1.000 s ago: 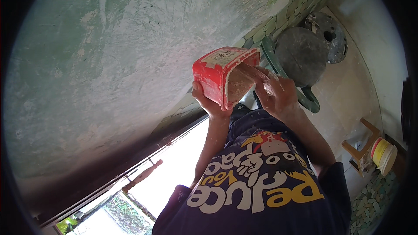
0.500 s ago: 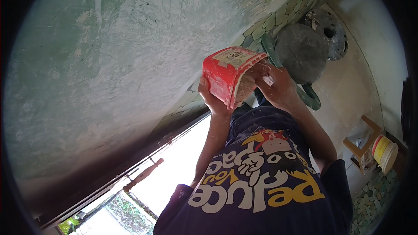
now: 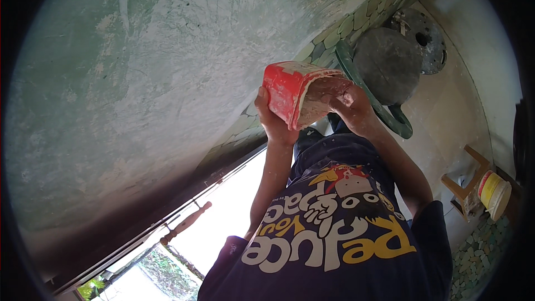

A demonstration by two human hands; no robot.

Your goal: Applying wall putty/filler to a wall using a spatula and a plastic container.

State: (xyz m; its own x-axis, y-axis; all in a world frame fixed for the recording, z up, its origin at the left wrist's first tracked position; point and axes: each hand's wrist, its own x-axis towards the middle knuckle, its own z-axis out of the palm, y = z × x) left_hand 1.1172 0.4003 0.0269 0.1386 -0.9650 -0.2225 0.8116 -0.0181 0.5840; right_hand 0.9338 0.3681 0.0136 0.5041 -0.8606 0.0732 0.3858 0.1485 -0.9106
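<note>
My left hand point(image 3: 276, 125) supports a red plastic tub point(image 3: 282, 92) from its outer side, thumb up against the wall of it. The tub is tilted, its mouth facing right and toward me. Pale paste or plaster residue coats its inside and rim, and a worn light label shows on the upper side. At the mouth is my right hand point(image 3: 359, 112), with its fingers curled at the inner wall. Whatever those fingers grip is partly hidden and cannot be made out.
A roughly plastered green-grey wall point(image 3: 145, 78) fills the left. Beyond my right hand stand a round dark lid point(image 3: 387, 67) and a green curved rim point(image 3: 356, 75). To the right are a brown stool point(image 3: 468, 184) and a yellow-banded bucket point(image 3: 493, 195). Bright daylight enters lower left.
The tub has turned, so more of its inside shows and less of its label. My right hand has shifted slightly at the mouth.
</note>
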